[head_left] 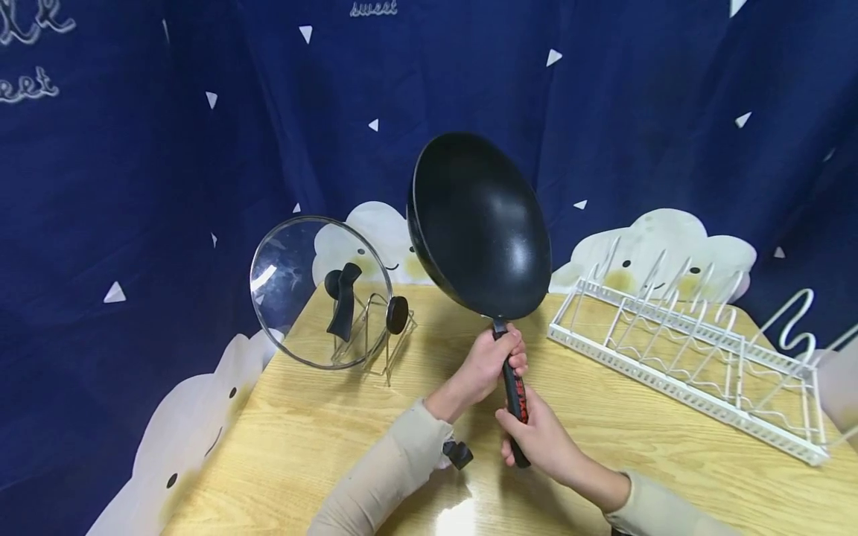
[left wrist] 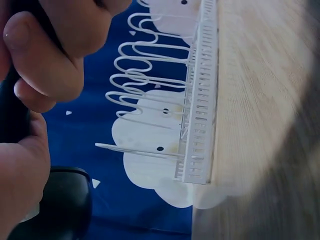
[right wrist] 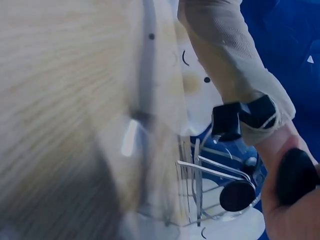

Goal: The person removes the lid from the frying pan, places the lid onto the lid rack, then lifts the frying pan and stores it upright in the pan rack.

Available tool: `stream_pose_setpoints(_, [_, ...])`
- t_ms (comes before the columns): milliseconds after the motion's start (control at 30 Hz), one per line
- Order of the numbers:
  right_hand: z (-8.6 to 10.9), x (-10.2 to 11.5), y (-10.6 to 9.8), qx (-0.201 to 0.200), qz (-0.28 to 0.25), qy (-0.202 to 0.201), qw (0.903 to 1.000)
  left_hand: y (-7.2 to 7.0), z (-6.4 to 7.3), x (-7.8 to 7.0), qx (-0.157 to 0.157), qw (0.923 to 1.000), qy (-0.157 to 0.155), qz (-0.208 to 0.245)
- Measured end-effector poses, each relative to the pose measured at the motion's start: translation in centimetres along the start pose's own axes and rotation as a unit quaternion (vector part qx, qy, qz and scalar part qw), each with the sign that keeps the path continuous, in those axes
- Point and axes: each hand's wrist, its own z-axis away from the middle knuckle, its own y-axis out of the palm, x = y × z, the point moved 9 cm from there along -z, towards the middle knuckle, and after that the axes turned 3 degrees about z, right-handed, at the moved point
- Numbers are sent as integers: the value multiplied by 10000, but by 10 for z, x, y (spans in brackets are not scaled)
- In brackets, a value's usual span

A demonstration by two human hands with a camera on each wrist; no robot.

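Note:
A black wok (head_left: 479, 231) is held up above the table, tilted so its dark inside faces me. My left hand (head_left: 484, 365) grips its black handle (head_left: 515, 394) close to the pan. Lower on the same handle, my right hand (head_left: 541, 439) holds it near the end, thumb along the side. Curled fingers (left wrist: 55, 55) wrap the handle in the left wrist view, where part of the wok (left wrist: 57, 202) shows below. In the right wrist view the handle's end (right wrist: 296, 176) sticks out beside a hand (right wrist: 295, 215).
To the left, a glass lid (head_left: 295, 298) with a black grip stands upright in a wire stand (head_left: 387, 357). A white wire rack (head_left: 690, 372) with upright dividers sits on the right of the wooden table (head_left: 268, 461). Behind hangs a dark blue curtain (head_left: 469, 74).

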Motion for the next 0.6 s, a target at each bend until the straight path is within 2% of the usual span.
stream_pose_setpoints(67, [1, -2, 1, -34, -98, 112, 9999, 4, 1, -1, 68, 9996, 27, -257])
stream_pose_setpoints(167, [2, -5, -1, -302, -136, 269, 9991, 12, 1, 0, 231, 9980, -35, -584])
stream_pose_setpoints(300, [3, -10, -7, -607, -28, 342, 9976, 24, 0, 4, 453, 9925, -163, -1126])
stream_pose_setpoints(467, [4, -6, -8, -400, 127, 17, 9991, 32, -2, 3, 513, 9823, -50, -1802])
stream_pose_setpoints(600, [5, -4, -11, -238, 234, -198, 9992, 35, -2, 0, 411, 9767, 44, -2107])
